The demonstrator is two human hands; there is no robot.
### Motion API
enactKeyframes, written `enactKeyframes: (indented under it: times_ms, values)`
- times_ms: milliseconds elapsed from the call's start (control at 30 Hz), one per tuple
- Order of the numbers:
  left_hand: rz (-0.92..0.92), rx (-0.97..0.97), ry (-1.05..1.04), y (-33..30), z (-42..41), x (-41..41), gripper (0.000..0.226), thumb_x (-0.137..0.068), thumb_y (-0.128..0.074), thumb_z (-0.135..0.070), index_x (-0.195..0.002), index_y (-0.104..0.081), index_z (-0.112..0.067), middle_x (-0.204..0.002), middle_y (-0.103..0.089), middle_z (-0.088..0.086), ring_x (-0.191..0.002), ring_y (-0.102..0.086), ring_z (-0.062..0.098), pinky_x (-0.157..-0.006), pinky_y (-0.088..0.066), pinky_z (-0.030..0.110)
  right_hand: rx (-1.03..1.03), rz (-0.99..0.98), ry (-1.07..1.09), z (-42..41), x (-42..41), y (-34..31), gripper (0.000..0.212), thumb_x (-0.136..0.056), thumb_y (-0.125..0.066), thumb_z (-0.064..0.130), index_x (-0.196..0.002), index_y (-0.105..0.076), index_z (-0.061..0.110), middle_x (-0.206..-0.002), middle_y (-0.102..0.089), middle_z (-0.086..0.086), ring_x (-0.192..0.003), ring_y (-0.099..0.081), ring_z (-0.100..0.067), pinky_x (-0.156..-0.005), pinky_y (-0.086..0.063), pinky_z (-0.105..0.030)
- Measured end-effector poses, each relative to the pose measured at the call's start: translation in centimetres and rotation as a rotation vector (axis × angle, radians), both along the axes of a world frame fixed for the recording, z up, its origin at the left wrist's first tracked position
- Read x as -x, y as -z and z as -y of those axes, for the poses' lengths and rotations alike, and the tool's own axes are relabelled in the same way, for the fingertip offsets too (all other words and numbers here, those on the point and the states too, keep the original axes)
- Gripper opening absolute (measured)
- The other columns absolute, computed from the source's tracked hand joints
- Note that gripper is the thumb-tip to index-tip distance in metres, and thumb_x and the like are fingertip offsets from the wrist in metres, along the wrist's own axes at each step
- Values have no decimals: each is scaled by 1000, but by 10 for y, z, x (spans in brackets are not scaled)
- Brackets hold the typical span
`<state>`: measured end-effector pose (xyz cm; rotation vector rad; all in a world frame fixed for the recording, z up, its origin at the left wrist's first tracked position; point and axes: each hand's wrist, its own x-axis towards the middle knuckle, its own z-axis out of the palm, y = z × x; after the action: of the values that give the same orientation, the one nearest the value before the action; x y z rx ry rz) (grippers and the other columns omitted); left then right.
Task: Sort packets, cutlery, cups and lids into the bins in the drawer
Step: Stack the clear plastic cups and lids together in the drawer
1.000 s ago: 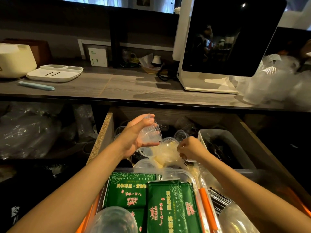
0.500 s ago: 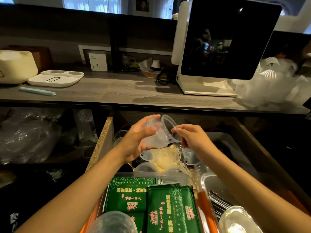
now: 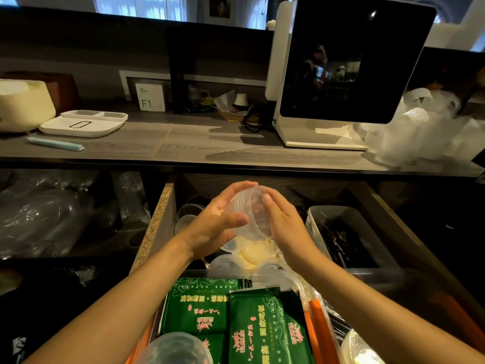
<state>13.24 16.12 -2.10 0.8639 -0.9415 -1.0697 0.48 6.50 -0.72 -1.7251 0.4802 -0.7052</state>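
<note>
Clear cups [image 3: 252, 211], prob. nested, are gripped btwn both hands over the drawer's rear middle. Left hand [image 3: 215, 222] is wrapped round the stack from the left, thumb laid across the front; right hand [image 3: 282, 224] is pressed flat on the open-rim side, fingers [image 3: 267, 200] closed onto it. Cups are held tilted on their side, clear of everything below.

Directly under them, loose small cups & lids [image 3: 249, 256] are seen piled w/ no bin visibly round them, so judged unsorted. By the drawer's [image 3: 157, 227] left wall, more clear lids are lying; bin or not can't be told. Near the front edge, green packets [image 3: 236, 316] are already set in a clear bin. At the right side, dark cutlery [image 3: 341, 240] is held in a grey bin [image 3: 312, 219].

Progress est.: packets & cutlery mostly done; cups/lids are left. On the countertop's [image 3: 183, 145] right end, a bagged heap of cups [image 3: 420, 132] is waiting too.
</note>
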Motion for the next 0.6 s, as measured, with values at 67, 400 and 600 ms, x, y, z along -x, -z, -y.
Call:
enactKeyframes:
  times_ms: [67, 400, 600]
  values:
    - [34, -15, 25, 1, 0, 1, 88, -59, -94, -39, -138, -54, -31, -136, -60, 5, -130, -56, 29, -99, -52, 44, -43, 67, 10, -3, -1, 1, 29, -105, -37, 27, -110, -65, 35, -106, -70, 7, -102, -65, -11, -92, -54, -43]
    - [84, -213, 112, 6, 3, 4, 95, -69, -83, -56, -149, -39, -31, -143, -57, 6, -130, -57, 30, -98, -54, 47, 559, -54, 269, 17, 6, 2, 24, -101, -48, 30, -113, -68, 25, -95, -63, 7, -87, -58, -2, -75, -49, -23]
    - [124, -241, -89, 2, 6, 5, 43, -95, -59, -38, -136, -54, -23, -125, -69, 7, -111, -69, 32, -90, -59, 41, 151, -101, 96, 19, 0, -2, 37, -103, -39, 39, -101, -70, 21, -94, -69, -2, -87, -64, -14, -78, -52, -33]
